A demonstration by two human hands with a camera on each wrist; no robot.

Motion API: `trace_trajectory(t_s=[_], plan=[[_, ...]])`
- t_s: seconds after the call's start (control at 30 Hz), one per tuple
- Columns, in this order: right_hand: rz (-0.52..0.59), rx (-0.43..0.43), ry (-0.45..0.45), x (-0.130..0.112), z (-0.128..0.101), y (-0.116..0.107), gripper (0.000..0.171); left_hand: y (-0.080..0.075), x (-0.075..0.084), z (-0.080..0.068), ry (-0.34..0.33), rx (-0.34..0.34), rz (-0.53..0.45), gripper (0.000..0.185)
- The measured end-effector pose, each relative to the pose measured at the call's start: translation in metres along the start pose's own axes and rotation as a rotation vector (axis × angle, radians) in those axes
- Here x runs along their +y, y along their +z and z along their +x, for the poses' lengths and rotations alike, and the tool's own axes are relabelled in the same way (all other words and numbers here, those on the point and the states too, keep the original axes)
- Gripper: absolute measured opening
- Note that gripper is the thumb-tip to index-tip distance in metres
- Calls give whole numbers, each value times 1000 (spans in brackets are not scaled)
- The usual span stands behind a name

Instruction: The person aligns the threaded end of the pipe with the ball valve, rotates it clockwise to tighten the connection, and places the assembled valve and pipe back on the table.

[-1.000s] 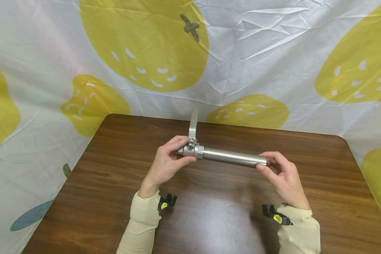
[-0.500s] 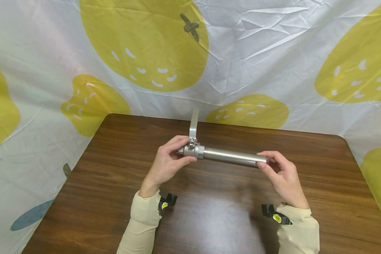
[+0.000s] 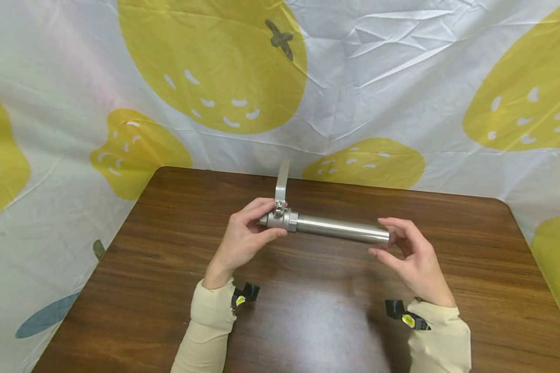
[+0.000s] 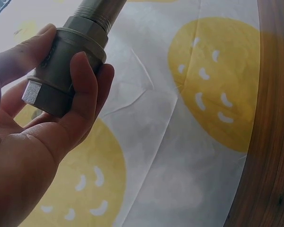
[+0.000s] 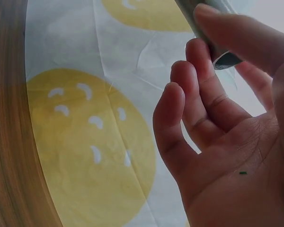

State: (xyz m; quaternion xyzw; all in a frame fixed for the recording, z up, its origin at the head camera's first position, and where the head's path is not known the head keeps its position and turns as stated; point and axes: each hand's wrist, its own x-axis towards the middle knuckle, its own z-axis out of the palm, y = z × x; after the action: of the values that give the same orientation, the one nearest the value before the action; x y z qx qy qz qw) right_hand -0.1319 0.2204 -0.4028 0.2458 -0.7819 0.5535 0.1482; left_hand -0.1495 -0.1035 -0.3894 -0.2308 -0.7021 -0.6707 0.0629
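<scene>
— Where's the valve?
— Held above the table (image 3: 336, 311). Her left hand (image 3: 242, 239) grips the valve body (image 3: 278, 219), lever (image 3: 282, 181) pointing away.
— And the right hand (image 3: 413, 254)?
— Loose, fingers relaxed at the pipe (image 3: 343, 229) end, just touching.

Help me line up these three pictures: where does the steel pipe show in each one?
Head: the steel pipe lies level at centre, between both hands.
Left wrist: top left, its threaded end enters the valve body.
Right wrist: top right, its open end behind the fingers.
Shared landmark: the yellow-patterned cloth.
</scene>
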Motion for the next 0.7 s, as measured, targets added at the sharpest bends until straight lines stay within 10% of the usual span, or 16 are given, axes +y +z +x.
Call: trace_trajectory(t_s=[0.7], plan=[[-36, 9, 14, -2, 0, -2, 52, 0, 2, 1, 1, -4, -5, 50]])
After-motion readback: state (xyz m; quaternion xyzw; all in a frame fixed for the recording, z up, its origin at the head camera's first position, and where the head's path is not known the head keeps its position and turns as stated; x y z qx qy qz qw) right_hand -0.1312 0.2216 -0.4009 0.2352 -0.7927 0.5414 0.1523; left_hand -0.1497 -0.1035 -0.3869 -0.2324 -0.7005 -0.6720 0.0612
